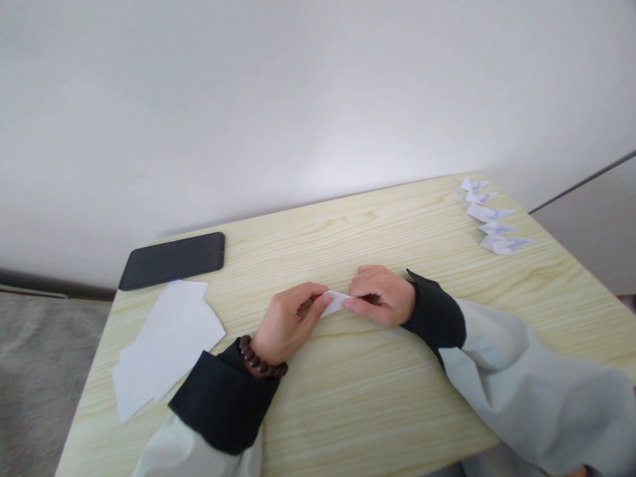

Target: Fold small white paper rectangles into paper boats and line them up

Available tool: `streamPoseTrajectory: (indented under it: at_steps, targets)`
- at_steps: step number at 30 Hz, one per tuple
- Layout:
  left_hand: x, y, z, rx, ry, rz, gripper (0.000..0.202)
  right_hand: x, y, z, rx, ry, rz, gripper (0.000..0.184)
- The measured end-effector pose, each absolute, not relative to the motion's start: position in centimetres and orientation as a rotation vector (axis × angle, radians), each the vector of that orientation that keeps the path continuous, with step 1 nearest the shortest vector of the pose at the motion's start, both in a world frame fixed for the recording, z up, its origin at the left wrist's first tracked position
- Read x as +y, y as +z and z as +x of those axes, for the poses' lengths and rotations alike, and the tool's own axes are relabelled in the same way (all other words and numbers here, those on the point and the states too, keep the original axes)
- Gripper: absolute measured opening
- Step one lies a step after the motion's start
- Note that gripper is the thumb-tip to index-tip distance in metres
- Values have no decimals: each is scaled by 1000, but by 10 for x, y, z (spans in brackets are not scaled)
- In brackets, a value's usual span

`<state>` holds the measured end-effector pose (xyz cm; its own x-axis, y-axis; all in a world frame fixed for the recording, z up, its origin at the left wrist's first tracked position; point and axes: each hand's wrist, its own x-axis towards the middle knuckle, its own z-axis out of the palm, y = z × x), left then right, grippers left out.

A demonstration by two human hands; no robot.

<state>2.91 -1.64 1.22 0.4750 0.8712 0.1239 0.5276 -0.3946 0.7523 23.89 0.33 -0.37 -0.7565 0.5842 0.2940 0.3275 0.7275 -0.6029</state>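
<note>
Between my two hands, over the middle of the table, is a small folded piece of white paper [335, 303]. My left hand [291, 321] pinches its left end between thumb and fingers; a dark beaded bracelet circles that wrist. At the other end, my right hand [380, 295] grips the paper with the thumb and curled fingers. Parts of the paper are hidden under the fingertips, so its full shape does not show.
Several folded white paper figures [497, 228] stand in a row at the table's [318, 411] far right. Loose white paper sheets [169, 334] overlap on the left, in front of a black phone [173, 260]. A pale wall [278, 99] rises behind the back edge.
</note>
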Motion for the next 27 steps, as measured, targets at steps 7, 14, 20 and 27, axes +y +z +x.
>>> streamPoseTrajectory:
  at_steps: [7, 14, 20, 27]
  targets:
    - [-17, 10, 31, 1212, 666, 2136, 23, 3, -7, 238, -2462, 674, -722, 33]
    - [-16, 10, 30, 1207, 683, 2109, 22, 2, -6, 238, -2440, 689, -723, 33]
    - [-16, 9, 31, 1149, 677, 2144, 21, 2, -7, 238, -2437, 709, -760, 26]
    - [-17, 5, 30, 1141, 855, 2146, 29, 0, -2, 237, -2191, 789, -944, 27]
